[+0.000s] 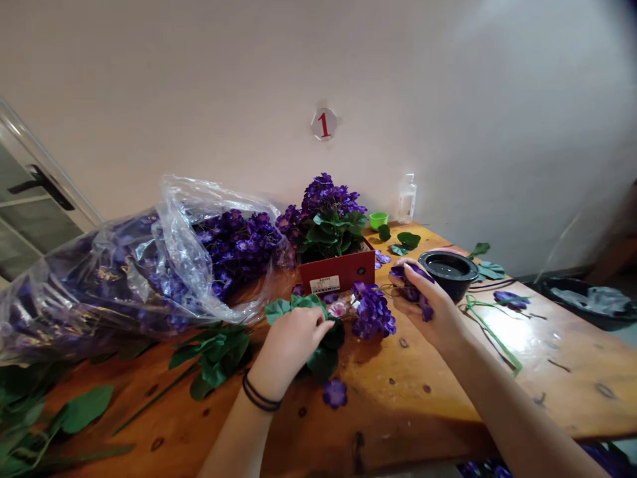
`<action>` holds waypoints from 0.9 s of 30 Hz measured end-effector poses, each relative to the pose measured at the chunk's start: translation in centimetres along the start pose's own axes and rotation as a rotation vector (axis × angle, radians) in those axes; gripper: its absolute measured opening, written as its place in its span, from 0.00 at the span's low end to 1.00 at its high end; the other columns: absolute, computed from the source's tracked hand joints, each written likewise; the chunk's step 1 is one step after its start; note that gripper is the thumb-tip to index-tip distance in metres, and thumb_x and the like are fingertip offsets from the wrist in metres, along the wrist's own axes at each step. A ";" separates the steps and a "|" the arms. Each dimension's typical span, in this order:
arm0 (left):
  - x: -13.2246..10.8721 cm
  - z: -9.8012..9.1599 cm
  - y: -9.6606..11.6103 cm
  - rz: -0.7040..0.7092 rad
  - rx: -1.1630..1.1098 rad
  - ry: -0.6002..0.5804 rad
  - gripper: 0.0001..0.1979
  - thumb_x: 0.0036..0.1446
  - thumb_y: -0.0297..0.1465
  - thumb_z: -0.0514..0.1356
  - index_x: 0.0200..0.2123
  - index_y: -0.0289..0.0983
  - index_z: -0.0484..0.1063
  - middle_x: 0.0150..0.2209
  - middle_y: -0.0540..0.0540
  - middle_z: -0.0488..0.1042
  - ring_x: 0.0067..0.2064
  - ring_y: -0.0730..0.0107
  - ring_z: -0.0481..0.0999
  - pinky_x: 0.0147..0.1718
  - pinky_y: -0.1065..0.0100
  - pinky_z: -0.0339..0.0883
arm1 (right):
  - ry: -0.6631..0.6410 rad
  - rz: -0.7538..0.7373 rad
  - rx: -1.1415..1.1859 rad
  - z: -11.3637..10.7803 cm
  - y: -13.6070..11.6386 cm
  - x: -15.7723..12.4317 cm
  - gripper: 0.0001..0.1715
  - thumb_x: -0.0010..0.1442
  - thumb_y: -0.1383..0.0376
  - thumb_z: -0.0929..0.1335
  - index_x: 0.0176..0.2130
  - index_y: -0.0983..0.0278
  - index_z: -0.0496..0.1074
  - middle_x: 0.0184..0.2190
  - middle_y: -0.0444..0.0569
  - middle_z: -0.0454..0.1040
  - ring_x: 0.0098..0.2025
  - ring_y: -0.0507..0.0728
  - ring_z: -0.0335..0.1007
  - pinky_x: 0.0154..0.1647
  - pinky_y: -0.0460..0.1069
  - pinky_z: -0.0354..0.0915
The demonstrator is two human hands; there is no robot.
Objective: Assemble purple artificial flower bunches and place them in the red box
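My left hand [291, 342] is closed on a bunch of green fabric leaves [323, 355] lying on the wooden table [438, 392]. My right hand [428, 302] is closed round purple artificial flowers [415, 285], held just left of a black bowl [448, 272]. A cluster of purple blossoms [373, 312] lies between my two hands. One loose purple flower [335, 393] rests on the table in front of my left wrist.
A red box [338, 272] with a purple flower bunch stands behind my hands. A large clear plastic bag [134, 265] of purple flowers lies at the left. Loose leaves [82, 408], green stems [490, 328], a green cap [378, 220] and a clear bottle [407, 198] are scattered about.
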State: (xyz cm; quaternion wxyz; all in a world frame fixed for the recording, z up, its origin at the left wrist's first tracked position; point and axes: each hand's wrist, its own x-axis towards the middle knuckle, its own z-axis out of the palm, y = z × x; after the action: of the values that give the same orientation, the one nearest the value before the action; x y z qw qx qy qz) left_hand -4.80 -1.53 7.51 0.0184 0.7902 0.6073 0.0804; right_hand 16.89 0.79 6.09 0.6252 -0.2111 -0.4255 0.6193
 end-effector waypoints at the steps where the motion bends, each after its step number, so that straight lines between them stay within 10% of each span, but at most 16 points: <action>1: 0.0 0.4 0.2 0.017 0.082 -0.021 0.08 0.60 0.35 0.56 0.34 0.37 0.71 0.34 0.46 0.74 0.35 0.64 0.75 0.29 0.70 0.60 | 0.001 -0.005 -0.009 -0.1 -0.1 0.1 0.11 0.55 0.60 0.69 0.37 0.60 0.65 0.25 0.41 0.62 0.16 0.43 0.43 0.14 0.41 0.37; 8: 1.5 3.7 0.9 0.034 0.255 0.003 0.07 0.60 0.29 0.55 0.39 0.37 0.72 0.40 0.43 0.72 0.43 0.61 0.74 0.32 0.69 0.65 | -0.109 0.045 -0.090 -0.7 -0.7 -0.6 0.10 0.55 0.58 0.69 0.35 0.60 0.67 0.24 0.40 0.62 0.18 0.44 0.51 0.15 0.40 0.44; 14: 2.6 3.0 -1.4 0.026 -0.087 0.316 0.09 0.61 0.34 0.55 0.32 0.38 0.73 0.38 0.48 0.73 0.39 0.69 0.72 0.33 0.72 0.62 | -0.750 0.333 -0.741 0.1 -0.1 -1.6 0.13 0.54 0.55 0.69 0.33 0.62 0.76 0.29 0.47 0.76 0.27 0.52 0.68 0.24 0.45 0.62; 19: 2.9 2.0 -2.3 -0.070 -0.305 0.410 0.07 0.58 0.33 0.58 0.32 0.38 0.75 0.31 0.49 0.77 0.33 0.69 0.74 0.32 0.71 0.60 | -0.234 -0.080 -1.142 0.6 4.8 -0.4 0.17 0.60 0.57 0.64 0.31 0.63 0.77 0.29 0.48 0.78 0.32 0.56 0.73 0.32 0.48 0.66; 27: 2.8 1.8 -1.8 -0.048 -0.431 0.442 0.05 0.57 0.31 0.60 0.32 0.37 0.75 0.30 0.48 0.78 0.33 0.68 0.76 0.33 0.71 0.62 | 0.026 -0.291 -1.358 0.5 5.8 0.1 0.16 0.60 0.60 0.65 0.45 0.60 0.76 0.39 0.51 0.79 0.39 0.61 0.76 0.40 0.52 0.67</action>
State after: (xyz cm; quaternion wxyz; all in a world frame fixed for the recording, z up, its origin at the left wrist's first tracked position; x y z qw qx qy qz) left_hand -5.59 1.76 5.78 0.0548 0.7169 0.5839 0.3770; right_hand 13.01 1.55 1.79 0.4363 -0.5037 -0.7354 0.1232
